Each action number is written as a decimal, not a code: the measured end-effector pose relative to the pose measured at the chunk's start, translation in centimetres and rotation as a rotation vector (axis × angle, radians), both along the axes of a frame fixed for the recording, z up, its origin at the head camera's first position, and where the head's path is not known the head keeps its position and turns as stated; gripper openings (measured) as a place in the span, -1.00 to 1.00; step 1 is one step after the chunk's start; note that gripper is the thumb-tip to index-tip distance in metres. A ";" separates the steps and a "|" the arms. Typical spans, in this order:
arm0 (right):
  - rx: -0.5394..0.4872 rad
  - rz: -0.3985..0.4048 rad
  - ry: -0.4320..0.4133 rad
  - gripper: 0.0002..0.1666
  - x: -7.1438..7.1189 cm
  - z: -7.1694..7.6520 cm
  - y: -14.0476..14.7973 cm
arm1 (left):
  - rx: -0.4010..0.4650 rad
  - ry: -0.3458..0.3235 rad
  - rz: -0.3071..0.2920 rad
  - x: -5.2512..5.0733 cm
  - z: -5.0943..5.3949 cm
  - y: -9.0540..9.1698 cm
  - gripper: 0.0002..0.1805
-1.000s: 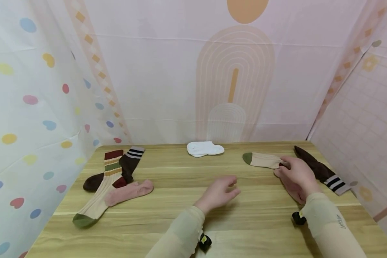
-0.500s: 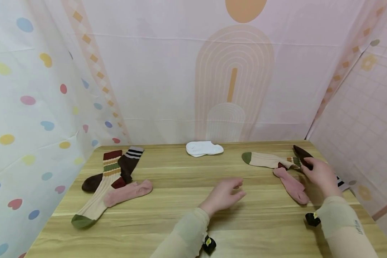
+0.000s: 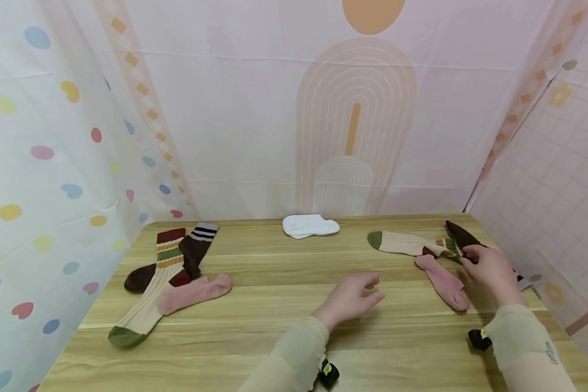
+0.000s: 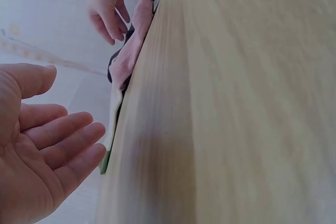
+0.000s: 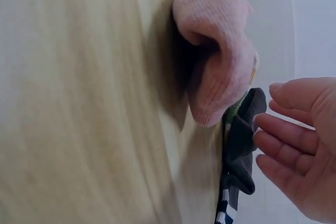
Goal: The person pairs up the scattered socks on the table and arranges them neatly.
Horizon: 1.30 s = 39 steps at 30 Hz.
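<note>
My right hand [image 3: 491,270] hovers at the cuff end of a cream sock with a green toe [image 3: 404,243], over a dark brown sock [image 3: 460,235]. In the right wrist view the fingers of that hand [image 5: 304,145] are relaxed beside the dark sock [image 5: 240,148], holding nothing. A pink sock [image 3: 442,283] lies just left of the hand. My left hand [image 3: 350,298] is held above the middle of the table, and the left wrist view shows its palm [image 4: 47,145] with loose, slightly bent fingers and nothing in them.
At the left of the wooden table [image 3: 274,326] lie a striped cream sock [image 3: 149,305], a dark brown sock [image 3: 194,255] and a pink sock [image 3: 196,294], overlapping. White socks [image 3: 310,226] rest at the back middle. Patterned cloth [image 3: 245,120] stands behind and at both sides.
My right hand has moved right, off the pink sock, and the cream sock's striped cuff now shows, lying out over the dark sock. My left hand has drifted slightly right.
</note>
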State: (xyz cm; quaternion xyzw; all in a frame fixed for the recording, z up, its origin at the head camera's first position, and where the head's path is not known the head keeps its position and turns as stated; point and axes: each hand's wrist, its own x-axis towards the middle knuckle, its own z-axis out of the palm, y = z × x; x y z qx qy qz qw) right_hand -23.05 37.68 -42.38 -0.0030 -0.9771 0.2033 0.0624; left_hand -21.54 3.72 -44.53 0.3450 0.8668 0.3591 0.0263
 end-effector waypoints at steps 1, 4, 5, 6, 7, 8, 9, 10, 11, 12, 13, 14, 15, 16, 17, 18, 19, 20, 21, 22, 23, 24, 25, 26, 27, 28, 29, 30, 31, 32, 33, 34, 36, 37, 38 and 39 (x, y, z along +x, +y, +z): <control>0.001 0.007 -0.011 -0.54 0.0 0.0 0.0 | -0.001 0.002 0.000 0.0 0.0 0.1 -0.54; -0.006 0.019 -0.072 -0.53 0.2 -0.1 -0.1 | -0.002 -0.003 -0.005 0.0 -0.2 0.3 -0.54; -0.011 0.020 -0.095 -0.53 0.3 0.0 -0.1 | -0.001 -0.006 -0.007 0.0 -0.2 0.4 -0.54; -0.016 0.023 -0.117 -0.52 0.3 0.0 -0.2 | -0.004 -0.010 -0.007 0.0 -0.3 0.4 -0.53; -0.022 0.029 -0.132 -0.51 0.4 0.0 -0.2 | -0.005 -0.014 -0.007 0.0 -0.3 0.5 -0.53; -0.026 0.035 -0.149 -0.51 0.4 0.0 -0.3 | -0.009 -0.016 -0.006 0.0 -0.4 0.5 -0.53; -0.029 0.045 -0.164 -0.51 0.5 0.1 -0.4 | -0.012 -0.020 -0.004 0.0 -0.4 0.6 -0.53; -0.031 0.060 -0.180 -0.52 0.5 0.1 -0.4 | -0.016 -0.020 -0.003 0.0 -0.4 0.6 -0.53; -0.035 0.071 -0.196 -0.53 0.5 0.1 -0.5 | -0.017 -0.021 -0.003 0.0 -0.5 0.7 -0.53; -0.037 0.085 -0.208 -0.56 0.5 0.1 -0.6 | -0.020 -0.016 -0.003 -0.1 -0.6 0.7 -0.54; -0.036 0.098 -0.215 -0.59 0.5 0.1 -0.6 | -0.024 -0.011 -0.004 -0.1 -0.6 0.7 -0.55; -0.031 0.111 -0.221 -0.63 0.5 0.0 -0.7 | -0.027 -0.011 -0.004 0.0 -0.7 0.7 -0.55; -0.032 0.123 -0.227 -0.67 0.5 -0.1 -0.8 | -0.029 -0.010 -0.004 0.0 -0.7 0.8 -0.55; -0.032 0.130 -0.229 -0.71 0.5 -0.2 -0.8 | -0.032 -0.008 -0.005 -0.1 -0.8 0.8 -0.55; -0.029 0.136 -0.229 -0.73 0.5 -0.4 -0.9 | -0.034 -0.009 -0.004 0.0 -0.8 0.8 -0.55; -0.023 0.142 -0.228 -0.77 0.5 -0.5 -0.9 | -0.036 -0.009 -0.003 0.0 -0.9 0.8 -0.55; -0.016 0.148 -0.226 -0.79 0.5 -0.6 -0.9 | -0.037 -0.013 -0.001 0.0 -0.9 0.9 -0.54; -0.015 0.149 -0.229 -0.80 0.5 -0.6 -0.9 | -0.034 -0.016 0.000 0.0 -0.9 0.9 -0.55; -0.014 0.154 -0.231 -0.80 0.6 -0.7 -0.9 | -0.030 -0.019 0.001 0.0 -1.0 1.0 -0.55; -0.008 0.153 -0.232 -0.81 0.6 -0.8 -0.9 | -0.026 -0.021 0.003 0.0 -1.0 1.0 -0.55; -0.003 0.152 -0.231 -0.81 0.6 -0.8 -0.9 | -0.021 -0.023 0.004 -0.1 -1.0 1.1 -0.56; -0.003 0.150 -0.226 -0.81 0.6 -0.8 -0.9 | -0.016 -0.025 0.005 -0.1 -1.1 1.1 -0.56; -0.007 0.150 -0.217 -0.81 0.7 -0.8 -1.0 | -0.010 -0.028 0.007 -0.1 -1.2 1.2 -0.56; -0.015 0.148 -0.207 -0.81 0.8 -0.8 -1.1 | -0.002 -0.035 0.010 -0.1 -1.3 1.3 -0.56; -0.022 0.149 -0.193 -0.81 0.8 -0.8 -1.1 | 0.008 -0.043 0.013 -0.2 -1.3 1.3 -0.56; -0.032 0.150 -0.176 -0.83 0.9 -0.7 -1.3 | 0.016 -0.051 0.016 -0.2 -1.3 1.4 -0.55; -0.044 0.156 -0.158 -0.84 0.9 -0.7 -1.4 | 0.024 -0.060 0.021 -0.2 -1.4 1.4 -0.55; -0.057 0.162 -0.138 -0.84 1.0 -0.7 -1.5 | 0.035 -0.072 0.026 -0.2 -1.4 1.5 -0.54; -0.070 0.168 -0.119 -0.85 1.0 -0.7 -1.7 | 0.047 -0.083 0.030 -0.2 -1.4 1.6 -0.54; -0.082 0.173 -0.105 -0.86 1.0 -0.7 -1.8 | 0.057 -0.093 0.034 -0.3 -1.4 1.7 -0.54; -0.093 0.179 -0.090 -0.87 1.1 -0.7 -1.9 | 0.064 -0.102 0.037 -0.3 -1.5 1.8 -0.53; -0.106 0.185 -0.076 -0.87 1.1 -0.7 -2.1 | 0.071 -0.115 0.042 -0.3 -1.5 1.9 -0.53; -0.132 0.185 -0.060 -0.88 1.2 -0.6 -2.3 | 0.093 -0.143 0.046 -0.4 -1.5 2.2 -0.54; -0.144 0.186 -0.052 -0.89 1.3 -0.6 -2.4 | 0.104 -0.161 0.049 -0.5 -1.4 2.3 -0.54; -0.155 0.187 -0.048 -0.89 1.3 -0.6 -2.6 | 0.117 -0.183 0.053 -0.6 -1.4 2.4 -0.54; -0.163 0.188 -0.043 -0.88 1.3 -0.5 -2.7 | 0.134 -0.204 0.056 -0.6 -1.3 2.5 -0.54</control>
